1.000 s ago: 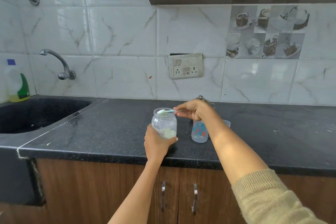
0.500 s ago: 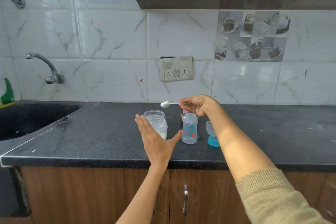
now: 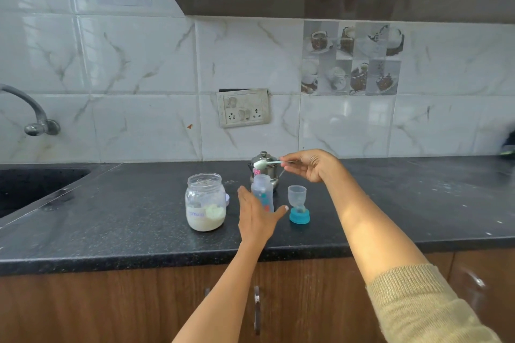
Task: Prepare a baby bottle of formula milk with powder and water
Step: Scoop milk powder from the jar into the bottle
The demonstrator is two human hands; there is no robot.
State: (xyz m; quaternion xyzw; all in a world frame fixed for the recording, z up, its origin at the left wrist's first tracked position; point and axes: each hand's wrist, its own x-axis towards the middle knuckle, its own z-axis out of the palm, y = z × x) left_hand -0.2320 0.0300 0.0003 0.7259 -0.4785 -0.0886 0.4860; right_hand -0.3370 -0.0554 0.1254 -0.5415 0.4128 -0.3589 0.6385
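Observation:
An open glass jar [image 3: 205,202] with pale formula powder in its bottom stands on the black counter [image 3: 125,220]. To its right is the clear baby bottle [image 3: 262,191] with coloured dots, uncapped and upright. My right hand [image 3: 313,164] pinches a small spoon [image 3: 262,164] heaped with powder, held just above the bottle's mouth. My left hand [image 3: 257,216] is spread open in front of the bottle, fingers apart, just at its lower side. The bottle's blue ring with clear cap [image 3: 298,205] rests upside down to the right.
A small steel pot with a lid [image 3: 263,167] stands behind the bottle. A dark sink [image 3: 33,186] and a wall tap [image 3: 33,111] are at the left. A socket plate [image 3: 243,107] is on the tiled wall. Wooden cupboard doors [image 3: 139,309] run below the counter.
My left hand let go of the jar and moved right toward the bottle. My right hand carried the loaded spoon from the jar's mouth to above the bottle.

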